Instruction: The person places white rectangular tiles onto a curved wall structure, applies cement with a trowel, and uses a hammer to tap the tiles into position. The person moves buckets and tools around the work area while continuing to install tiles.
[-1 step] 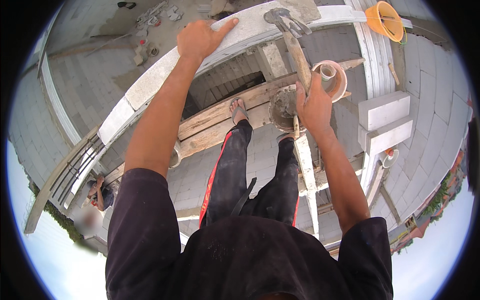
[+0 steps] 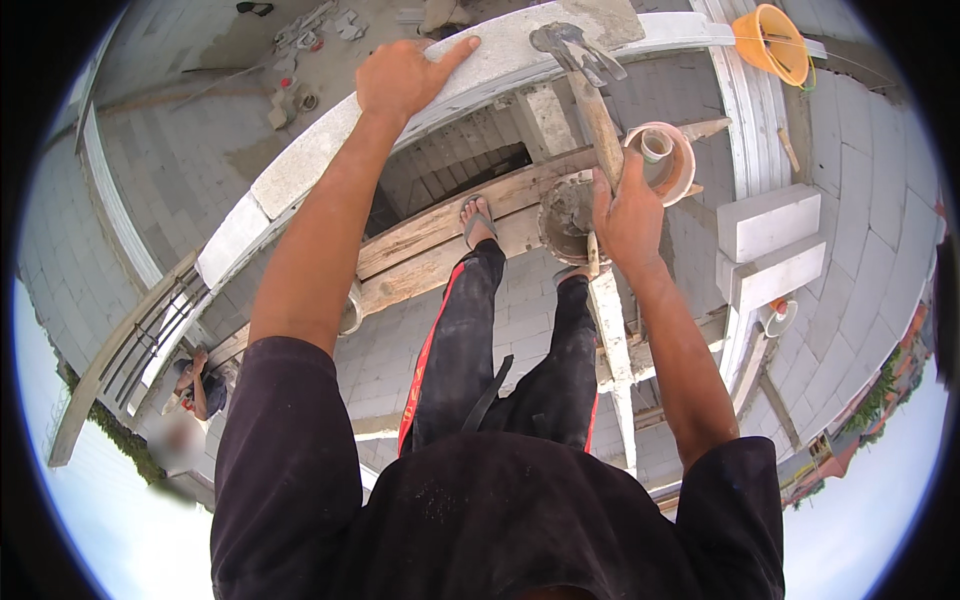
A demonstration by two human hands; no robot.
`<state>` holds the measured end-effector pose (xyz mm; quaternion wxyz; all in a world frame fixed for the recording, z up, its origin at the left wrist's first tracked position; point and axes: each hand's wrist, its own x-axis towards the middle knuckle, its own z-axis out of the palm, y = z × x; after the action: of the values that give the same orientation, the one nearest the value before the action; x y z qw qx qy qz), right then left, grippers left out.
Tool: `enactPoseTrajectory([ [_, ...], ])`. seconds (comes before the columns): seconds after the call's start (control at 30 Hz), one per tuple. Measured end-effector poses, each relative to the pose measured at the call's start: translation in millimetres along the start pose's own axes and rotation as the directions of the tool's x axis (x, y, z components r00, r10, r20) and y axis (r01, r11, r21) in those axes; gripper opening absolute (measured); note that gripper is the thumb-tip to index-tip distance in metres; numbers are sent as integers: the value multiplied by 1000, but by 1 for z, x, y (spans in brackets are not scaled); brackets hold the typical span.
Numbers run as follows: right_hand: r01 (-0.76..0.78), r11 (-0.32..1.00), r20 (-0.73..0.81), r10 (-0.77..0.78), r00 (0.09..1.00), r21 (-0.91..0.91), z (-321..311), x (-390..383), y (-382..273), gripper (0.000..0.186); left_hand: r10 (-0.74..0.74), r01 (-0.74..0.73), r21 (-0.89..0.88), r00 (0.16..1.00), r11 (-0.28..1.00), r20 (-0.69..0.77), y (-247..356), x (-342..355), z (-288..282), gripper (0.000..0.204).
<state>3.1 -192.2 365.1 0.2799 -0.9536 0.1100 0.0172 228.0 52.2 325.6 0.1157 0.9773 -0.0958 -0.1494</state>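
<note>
1. Hammer (image 2: 600, 128): held in the right hand (image 2: 632, 215), its head over the top of the wall (image 2: 310, 165), to the right of the left hand (image 2: 405, 80). Whether head and wall touch cannot be told.
2. Hands: the right wraps round the handle. The left rests on the wall, its thumb stretched toward the hammer; its fingertips are out of sight, so whether they grip the edge cannot be told.
3. Hazard, striking: a blow drifting left could catch the thumb; an off-centre one could probably chip the wall's edge.
4. Hazard, dropping: a loose hold or dusty palm could let the hammer fall toward the sandalled foot (image 2: 477, 217), the tub (image 2: 546, 235) or the pink pail (image 2: 683, 165) below.
5. Hazard, footing: a misstep on the narrow planks (image 2: 420, 250), with open space beside them, could upset balance.
6. Hammer, materials: worn, pale wooden handle, straight and slim; dull grey metal head, blunt at one end, two-pronged at the other.
7. Surroundings: wall of pale, matt, square-edged masonry, bowed by the lens; rough-grained planks; round tub with lumpy grey mortar (image 2: 568, 208); smooth orange bucket (image 2: 743, 40); two box-shaped white blocks (image 2: 770, 222).
</note>
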Motion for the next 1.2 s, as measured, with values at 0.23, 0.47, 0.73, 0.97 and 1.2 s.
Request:
enactPoseTrajectory([
  [0.23,-80,996,10,80,997,31,3,-6,-5,36,-24,24,21,1000,999,12,0,1,-1,89],
  [0.47,-65,995,9,64,998,74,-11,5,-17,39,-3,3,11,1000,1000,0,-1,1,-3,89],
  [0.73,-160,987,95,159,983,5,3,11,-15,33,7,-7,-5,1000,1000,5,0,2,-5,89],
  [0.97,-196,980,115,200,973,-45,-5,13,-23,35,-2,3,-46,1000,999,6,5,2,-6,90],
  [1.2,-169,981,131,180,975,-92,8,14,-34,37,86,-72,-147,992,987,94,-31,-1,-5,81],
])
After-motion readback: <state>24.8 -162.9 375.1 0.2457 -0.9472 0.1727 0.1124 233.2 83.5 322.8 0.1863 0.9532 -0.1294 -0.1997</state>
